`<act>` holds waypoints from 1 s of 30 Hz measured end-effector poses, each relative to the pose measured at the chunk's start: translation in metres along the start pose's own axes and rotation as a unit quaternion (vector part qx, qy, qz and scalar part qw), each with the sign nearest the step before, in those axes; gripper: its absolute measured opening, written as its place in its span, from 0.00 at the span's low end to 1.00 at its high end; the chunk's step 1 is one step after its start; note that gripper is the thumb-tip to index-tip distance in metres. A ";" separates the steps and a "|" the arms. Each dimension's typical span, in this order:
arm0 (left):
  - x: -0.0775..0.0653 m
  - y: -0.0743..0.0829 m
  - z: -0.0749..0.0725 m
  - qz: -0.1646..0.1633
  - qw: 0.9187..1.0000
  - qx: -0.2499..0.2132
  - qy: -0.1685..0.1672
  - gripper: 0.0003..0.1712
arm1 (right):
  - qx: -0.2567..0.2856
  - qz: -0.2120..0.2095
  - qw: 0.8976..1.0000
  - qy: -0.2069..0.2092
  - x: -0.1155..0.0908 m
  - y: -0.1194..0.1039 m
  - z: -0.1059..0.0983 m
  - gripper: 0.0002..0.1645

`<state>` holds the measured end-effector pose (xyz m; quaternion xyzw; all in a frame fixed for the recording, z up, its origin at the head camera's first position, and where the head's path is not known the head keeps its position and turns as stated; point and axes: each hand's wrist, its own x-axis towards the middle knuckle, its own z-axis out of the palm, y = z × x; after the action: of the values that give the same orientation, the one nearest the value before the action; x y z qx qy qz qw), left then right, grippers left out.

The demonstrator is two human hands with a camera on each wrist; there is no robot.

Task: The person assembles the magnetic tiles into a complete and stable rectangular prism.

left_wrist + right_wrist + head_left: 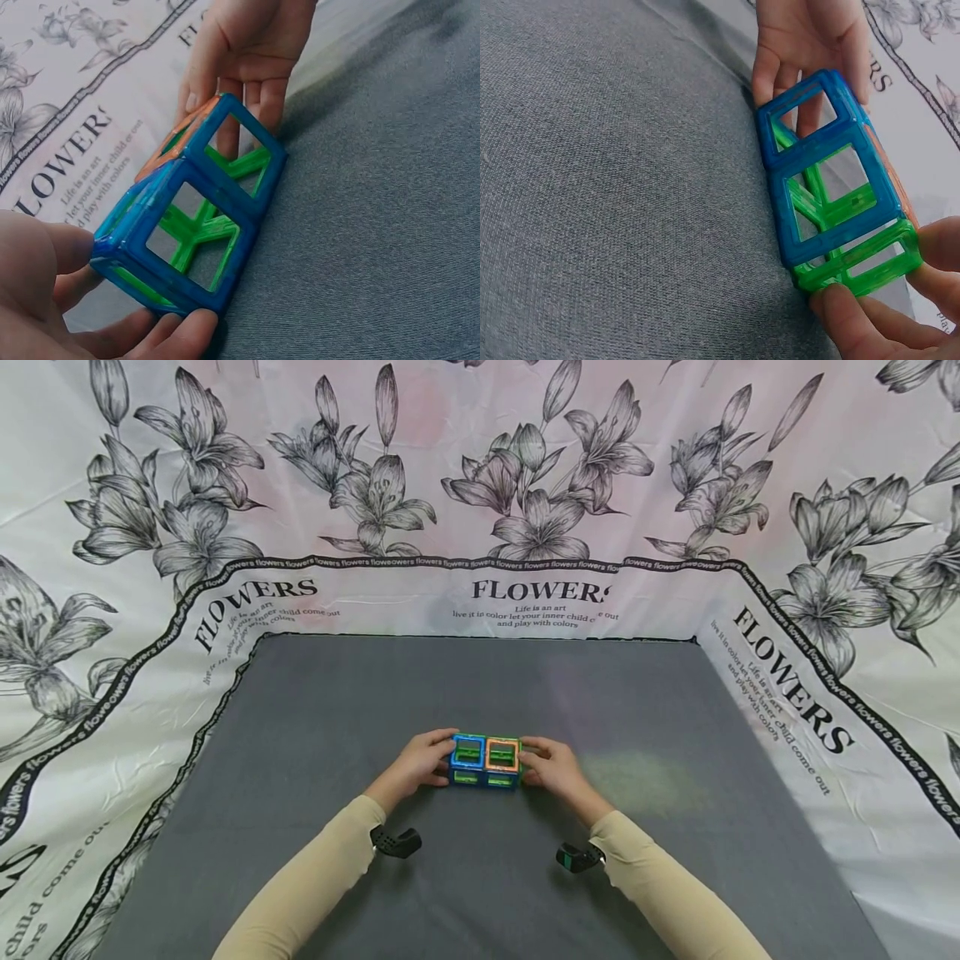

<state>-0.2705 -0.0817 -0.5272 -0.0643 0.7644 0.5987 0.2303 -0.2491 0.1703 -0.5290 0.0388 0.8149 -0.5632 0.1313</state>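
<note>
A box-shaped build of magnetic tiles (485, 762), two cubes long, sits on the grey cloth in the head view. Its top shows a blue and an orange square frame (502, 741), the front is blue, and green pieces show through the openings. My left hand (415, 764) grips the left end, thumb at the upper corner and fingertips along the lower edge in the left wrist view. At the opposite end, my right hand (557, 768) holds the green end frame (859, 253) between thumb and fingers.
Grey cloth (480, 685) covers the table around the build. White flower-printed fabric (405, 602) rises along the back and both sides. Black wrist straps (397, 842) hang beneath the beige sleeves (307, 877).
</note>
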 end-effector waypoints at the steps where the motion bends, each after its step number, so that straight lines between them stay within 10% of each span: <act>1: 0.000 0.000 0.000 0.000 1.000 0.000 0.001 0.26 | 0.002 -0.001 1.000 0.001 0.000 0.000 0.000 0.27; 30: 0.004 -0.006 -0.003 -0.044 0.997 -0.055 0.013 0.22 | 0.022 0.015 0.999 0.018 -0.002 0.000 0.003 0.25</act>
<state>-0.2723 -0.0855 -0.5340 -0.1181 0.7299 0.6283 0.2420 -0.2462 0.1676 -0.5300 0.0643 0.8041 -0.5779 0.1238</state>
